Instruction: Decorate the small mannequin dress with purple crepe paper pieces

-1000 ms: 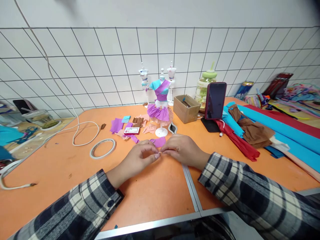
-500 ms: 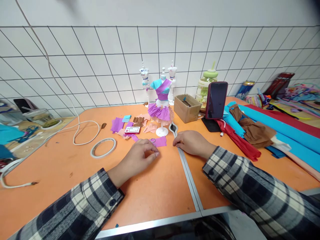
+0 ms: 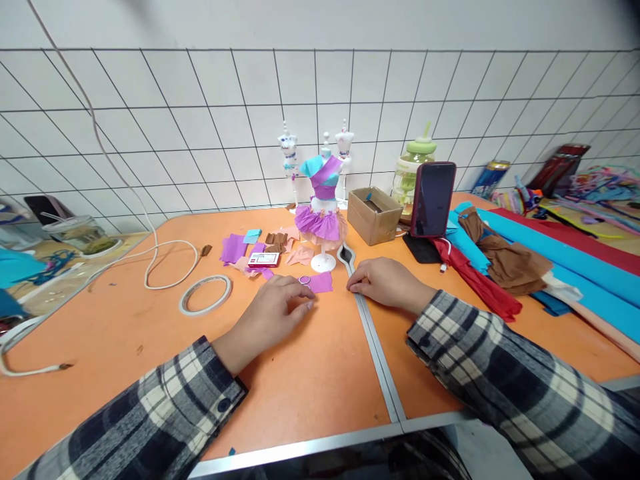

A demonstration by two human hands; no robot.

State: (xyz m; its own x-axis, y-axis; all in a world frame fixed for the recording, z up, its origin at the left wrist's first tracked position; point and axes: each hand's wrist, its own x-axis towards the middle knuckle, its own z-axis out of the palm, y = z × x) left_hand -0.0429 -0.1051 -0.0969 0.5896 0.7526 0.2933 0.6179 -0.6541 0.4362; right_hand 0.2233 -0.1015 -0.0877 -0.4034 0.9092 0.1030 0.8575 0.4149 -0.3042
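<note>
The left hand [image 3: 273, 312] is resting, fingers loosely parted around nothing, with purple paper [image 3: 323, 283] lying just beyond them. The right hand [image 3: 386, 283] is resting, fingertips bunched, whether holding anything unclear; the dressed mannequin [image 3: 324, 183] is standing beyond both hands' fingers.

Left hand [image 3: 274, 313], right hand [image 3: 383, 283]: two hands in all. Plaid sleeves [image 3: 165, 393]: two. Dress forms [image 3: 325, 183]: three, one clothed in front, two behind. Tape roll [image 3: 203, 311]: one. Cardboard box [image 3: 374, 225]: one. Small red-and-white box [image 3: 263, 261]: one. Green-lidded bottle [image 3: 421, 148]: one. Upright phone [image 3: 433, 200]: one. Blue can [image 3: 487, 180]: one.
</note>
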